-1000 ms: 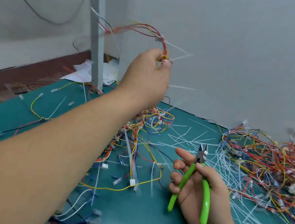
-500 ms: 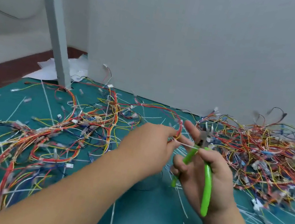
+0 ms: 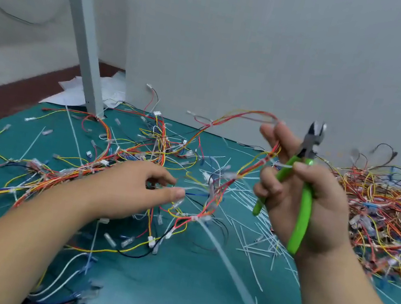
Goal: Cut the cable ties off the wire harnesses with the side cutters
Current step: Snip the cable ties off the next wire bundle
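Grey wall and a grey post (image 3: 85,39) back a teal tabletop (image 3: 183,295) strewn with wiring. The right hand (image 3: 317,211) is raised above it with the green-handled side cutters (image 3: 307,196) held in the palm, thumb over one handle and lower fingers curled round the other. The blades point up, clear of any wire, probably so the tool stays ready while the hand does a second job. Its upper fingers (image 3: 275,135) trap a strand of one wire harness (image 3: 244,171), lifting it off the heap so it hangs free. A white cable tie (image 3: 276,162) seems to sit on that strand just beside the handles, though blur makes this uncertain.

The left hand (image 3: 132,190) is low over the tabletop, its thumb and forefinger (image 3: 175,192) a little apart and reaching at the hanging part of the harness. I judge it means to pinch the wire taut for the cut, but nothing is clearly gripped yet.

Loose cut ties (image 3: 250,213) lie between the hands. A dense pile (image 3: 383,209) of harnesses sits to the right, and a looser tangle (image 3: 119,154) spreads to the left.
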A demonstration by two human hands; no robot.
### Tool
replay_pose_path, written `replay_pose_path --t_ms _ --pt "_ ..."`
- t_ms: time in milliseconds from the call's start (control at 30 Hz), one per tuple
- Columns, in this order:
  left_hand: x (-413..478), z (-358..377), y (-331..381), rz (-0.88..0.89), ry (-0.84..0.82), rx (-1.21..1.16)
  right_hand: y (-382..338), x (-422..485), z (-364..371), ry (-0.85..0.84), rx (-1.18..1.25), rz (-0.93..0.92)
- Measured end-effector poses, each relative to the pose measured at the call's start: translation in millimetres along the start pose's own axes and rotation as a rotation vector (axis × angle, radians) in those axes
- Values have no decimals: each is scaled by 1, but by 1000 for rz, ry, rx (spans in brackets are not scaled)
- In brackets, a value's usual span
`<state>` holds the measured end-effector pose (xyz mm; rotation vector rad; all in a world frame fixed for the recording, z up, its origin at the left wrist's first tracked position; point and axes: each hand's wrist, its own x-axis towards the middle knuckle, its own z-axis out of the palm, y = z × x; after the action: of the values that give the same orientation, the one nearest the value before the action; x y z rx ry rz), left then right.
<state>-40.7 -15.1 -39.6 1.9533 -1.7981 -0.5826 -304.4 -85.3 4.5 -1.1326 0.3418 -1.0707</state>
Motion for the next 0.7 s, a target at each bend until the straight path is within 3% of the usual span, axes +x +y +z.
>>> replay_pose_path --t_ms 200,267,367,433,500,633,700 --pt "0 6 -23 33 116 166 -27 22 18 -80 32 -70" --pt "5 6 -23 -4 291 318 -26 25 18 -68 27 -75" --pt "12 -5 -22 -157 518 162 -17 26 13 4 81 -35" --pt "15 -14 -24 -236 483 119 -9 23 9 75 92 -13" --pt "17 -21 -17 -240 345 128 -1 19 5 101 78 23" --pt "19 -13 24 -9 238 -273 16 15 9 64 -57 77" --pt "20 3 38 62 138 -349 20 14 14 32 -67 59"
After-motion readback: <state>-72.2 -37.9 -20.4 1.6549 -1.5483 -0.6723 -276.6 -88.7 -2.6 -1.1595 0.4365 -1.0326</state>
